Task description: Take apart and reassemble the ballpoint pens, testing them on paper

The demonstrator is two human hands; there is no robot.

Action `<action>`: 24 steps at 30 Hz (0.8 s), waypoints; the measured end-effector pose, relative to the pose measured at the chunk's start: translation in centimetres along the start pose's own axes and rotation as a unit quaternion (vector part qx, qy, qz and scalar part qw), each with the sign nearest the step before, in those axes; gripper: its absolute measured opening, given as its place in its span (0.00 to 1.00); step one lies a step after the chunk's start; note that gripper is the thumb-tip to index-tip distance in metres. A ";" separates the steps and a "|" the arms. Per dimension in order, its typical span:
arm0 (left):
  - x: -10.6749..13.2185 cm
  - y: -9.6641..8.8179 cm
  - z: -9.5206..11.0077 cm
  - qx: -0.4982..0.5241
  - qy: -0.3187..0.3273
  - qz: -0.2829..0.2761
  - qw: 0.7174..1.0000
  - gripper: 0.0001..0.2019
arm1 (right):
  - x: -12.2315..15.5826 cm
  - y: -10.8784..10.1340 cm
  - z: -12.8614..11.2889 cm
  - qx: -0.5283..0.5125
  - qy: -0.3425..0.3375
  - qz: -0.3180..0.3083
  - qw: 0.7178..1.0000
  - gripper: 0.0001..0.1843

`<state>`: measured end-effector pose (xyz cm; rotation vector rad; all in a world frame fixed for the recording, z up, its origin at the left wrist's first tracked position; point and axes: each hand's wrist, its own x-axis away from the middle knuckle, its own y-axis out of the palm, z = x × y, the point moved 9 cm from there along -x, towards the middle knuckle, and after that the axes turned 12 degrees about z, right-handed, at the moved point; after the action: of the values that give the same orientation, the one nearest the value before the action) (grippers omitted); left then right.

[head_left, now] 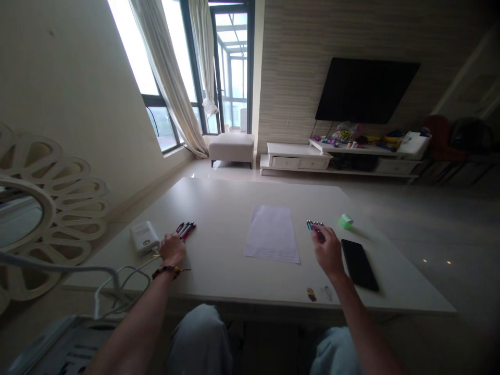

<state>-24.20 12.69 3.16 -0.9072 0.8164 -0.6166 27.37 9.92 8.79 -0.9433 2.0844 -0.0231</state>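
Note:
I sit at a pale table (pixel 234 271). My left hand (pixel 172 249) rests closed on a bunch of dark and red pens (pixel 186 229) lying at the left of the table. My right hand (pixel 327 251) is lifted a little above the table and closed around another bunch of pens (pixel 314 225), whose tips stick out beyond my fingers. A white sheet of paper (pixel 272 232) lies flat between the two hands.
A black phone (pixel 359 264) lies by my right wrist, a small green object (pixel 346 221) beyond it. A white box with a cable (pixel 144 238) sits at the table's left. Two small items (pixel 318 294) lie near the front edge. Behind stand an ottoman, a TV unit and windows.

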 end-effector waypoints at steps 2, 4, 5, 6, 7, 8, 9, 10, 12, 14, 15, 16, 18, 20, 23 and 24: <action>-0.2 0.1 -0.1 0.024 -0.015 0.003 1.000 0.06 | 0.5 0.5 -1.2 -0.023 0.005 -0.017 1.000 0.16; -0.4 -0.1 -0.3 0.055 -0.035 0.008 0.998 0.03 | 1.0 1.0 -1.5 -0.036 0.012 -0.029 0.999 0.15; -0.5 -0.3 -0.4 0.073 -0.048 0.011 0.996 0.02 | 1.3 1.2 -1.4 -0.038 0.017 -0.032 0.999 0.16; -0.6 -0.6 -0.4 0.093 -0.062 0.014 0.994 0.01 | 1.4 1.3 -1.2 -0.038 0.023 -0.033 0.998 0.16; -0.6 -0.8 -0.2 0.117 -0.073 0.018 0.990 0.01 | 1.7 1.5 -0.9 -0.038 0.030 -0.035 0.998 0.16; -0.6 -0.9 0.3 0.146 -0.083 0.019 0.986 0.01 | 1.9 1.7 -0.7 -0.040 0.038 -0.039 0.998 0.17; -0.5 -0.9 1.1 0.179 -0.091 0.017 0.980 0.02 | 2.2 2.1 -0.6 -0.044 0.047 -0.046 0.997 0.17; -0.2 -0.7 2.1 0.215 -0.097 0.008 0.972 0.04 | 2.5 2.6 -0.6 -0.051 0.059 -0.055 0.995 0.18; 1.2 0.2 5.1 0.296 -0.104 -0.033 0.949 0.07 | 3.5 4.1 -0.8 -0.081 0.099 -0.086 0.988 0.19; 3.5 1.3 9.0 0.375 -0.091 -0.092 0.918 0.09 | 5.0 6.5 -1.3 -0.134 0.168 -0.141 0.966 0.22; 5.0 1.6 11.0 0.406 -0.081 -0.120 0.902 0.10 | 6.0 7.9 -1.6 -0.167 0.212 -0.178 0.946 0.24; 6.6 2.0 13.1 0.447 -0.071 -0.158 0.878 0.10 | 7.3 9.5 -2.0 -0.202 0.258 -0.227 0.917 0.28; 10.5 3.0 17.2 0.587 -0.089 -0.287 0.752 0.13 | 9.7 12.0 -3.1 -0.264 0.339 -0.307 0.849 0.31; 13.4 3.3 19.4 0.614 -0.099 -0.359 0.696 0.17 | 11.1 13.4 -4.0 -0.312 0.388 -0.331 0.802 0.31; 15.4 3.5 20.0 0.613 -0.110 -0.390 0.678 0.17 | 11.5 13.8 -4.0 -0.364 0.434 -0.290 0.771 0.27; 15.6 3.6 20.0 0.613 -0.114 -0.397 0.673 0.16 | 11.5 13.8 -3.8 -0.376 0.447 -0.277 0.763 0.26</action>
<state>1.33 11.26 1.92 0.0236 -0.3900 -1.5166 11.97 11.49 -1.02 -2.4102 2.5916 0.0800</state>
